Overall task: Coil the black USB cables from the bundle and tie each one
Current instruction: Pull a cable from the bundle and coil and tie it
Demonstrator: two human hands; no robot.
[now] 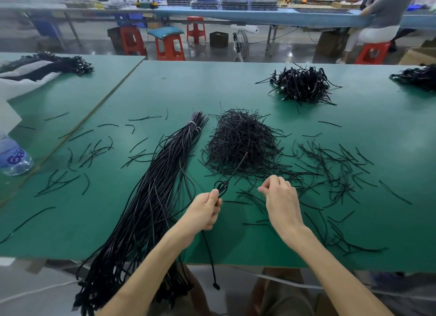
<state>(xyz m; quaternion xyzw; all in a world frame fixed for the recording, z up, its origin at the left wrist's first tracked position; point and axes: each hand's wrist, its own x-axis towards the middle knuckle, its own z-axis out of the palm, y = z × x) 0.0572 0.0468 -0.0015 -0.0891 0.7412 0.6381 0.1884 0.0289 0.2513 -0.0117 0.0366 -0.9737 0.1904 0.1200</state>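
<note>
Black USB cables in the white-banded bundle (pixel 151 198) on the green table (pixel 212 84) are mostly uncoiled, we judge: our left hand (pixel 206 212) pinches one black cable (pixel 220 186) barely looped, our right hand (pixel 280 198) curls, grasp indeterminable, and a pile of finished black coils (pixel 304 84) lies beyond.

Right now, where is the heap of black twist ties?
In the head view the heap of ties sits mid-table, just beyond the left hand and right hand, right of the cable bundle, nearer than the coiled-cable pile.
</note>
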